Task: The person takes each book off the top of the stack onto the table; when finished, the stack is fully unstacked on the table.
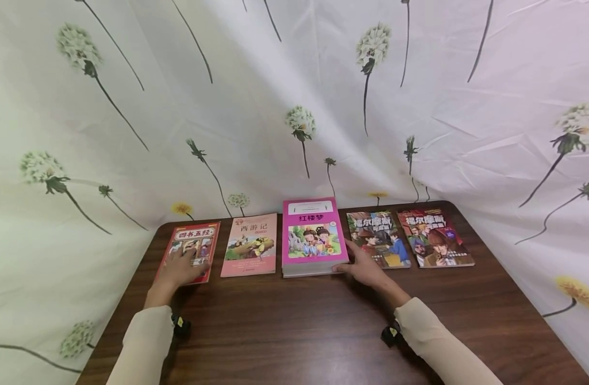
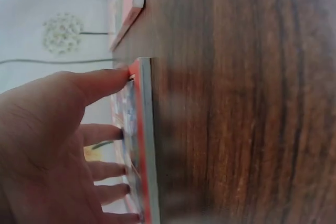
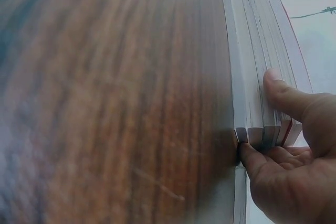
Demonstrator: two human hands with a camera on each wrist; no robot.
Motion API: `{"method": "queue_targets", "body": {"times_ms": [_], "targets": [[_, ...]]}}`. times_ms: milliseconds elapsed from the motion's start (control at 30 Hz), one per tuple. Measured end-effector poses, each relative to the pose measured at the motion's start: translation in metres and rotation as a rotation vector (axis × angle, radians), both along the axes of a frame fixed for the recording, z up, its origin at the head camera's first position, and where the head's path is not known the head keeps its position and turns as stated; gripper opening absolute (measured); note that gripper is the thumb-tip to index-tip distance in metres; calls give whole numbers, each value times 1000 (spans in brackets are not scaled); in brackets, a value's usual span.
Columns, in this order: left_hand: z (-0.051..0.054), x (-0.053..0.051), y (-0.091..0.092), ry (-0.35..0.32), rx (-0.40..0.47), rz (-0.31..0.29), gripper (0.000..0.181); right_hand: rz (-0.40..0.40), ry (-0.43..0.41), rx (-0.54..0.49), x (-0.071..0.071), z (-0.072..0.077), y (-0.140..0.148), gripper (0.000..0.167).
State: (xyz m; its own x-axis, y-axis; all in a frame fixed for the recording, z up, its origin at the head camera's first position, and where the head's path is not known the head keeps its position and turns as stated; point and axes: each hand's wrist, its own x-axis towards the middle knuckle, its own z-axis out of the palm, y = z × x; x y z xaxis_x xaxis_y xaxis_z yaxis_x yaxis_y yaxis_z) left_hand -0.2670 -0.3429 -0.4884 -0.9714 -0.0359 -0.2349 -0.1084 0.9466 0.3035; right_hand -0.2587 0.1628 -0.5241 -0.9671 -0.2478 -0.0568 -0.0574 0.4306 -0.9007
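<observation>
Magenta-covered book stack [image 1: 315, 236], straight ahead at 12 o'clock, several volumes thick. Gripped by right hand [image 1: 366, 266] at its 5 o'clock corner only: thumb on near edges, fingers round the side. Could fan or slide apart if dragged so, owing to apparently loose layers and one-sided hold. Might also knock green-toned book [image 1: 382, 243], just beside, 1 o'clock. Red book [image 1: 198, 234] toward 10 o'clock, under left hand [image 1: 183, 267]: fingers wide, fairly straight, thumb touching edge. Might skid toward pale pink book [image 1: 249, 248], 11 o'clock, if pushed sideways.
</observation>
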Motion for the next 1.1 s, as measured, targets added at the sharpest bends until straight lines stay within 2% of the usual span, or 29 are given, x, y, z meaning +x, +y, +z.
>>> {"method": "queue_targets", "body": {"times_ms": [167, 467, 733, 800, 900, 1033, 1100], "targets": [[-2, -4, -4, 15, 5, -13, 86, -1, 4, 5, 0, -1, -1, 94], [-7, -8, -4, 9, 15, 23, 87, -2, 6, 2, 0, -1, -2, 93], [-14, -11, -4, 41, 51, 48, 87, -8, 6, 1, 0, 1, -2, 93], [-15, -11, -2, 79, 50, 50, 83, -10, 3, 6, 0, 0, -3, 93], [-15, -9, 7, 187, 84, 51, 69, -11, -1, 10, 1, 0, -3, 94], [-7, -5, 33, 352, 181, 38, 47, -15, -3, 6, 1, 0, -2, 93], [0, -4, 50, 401, 236, 29, 41, -21, -6, -4, 1, 0, -2, 92]]}}
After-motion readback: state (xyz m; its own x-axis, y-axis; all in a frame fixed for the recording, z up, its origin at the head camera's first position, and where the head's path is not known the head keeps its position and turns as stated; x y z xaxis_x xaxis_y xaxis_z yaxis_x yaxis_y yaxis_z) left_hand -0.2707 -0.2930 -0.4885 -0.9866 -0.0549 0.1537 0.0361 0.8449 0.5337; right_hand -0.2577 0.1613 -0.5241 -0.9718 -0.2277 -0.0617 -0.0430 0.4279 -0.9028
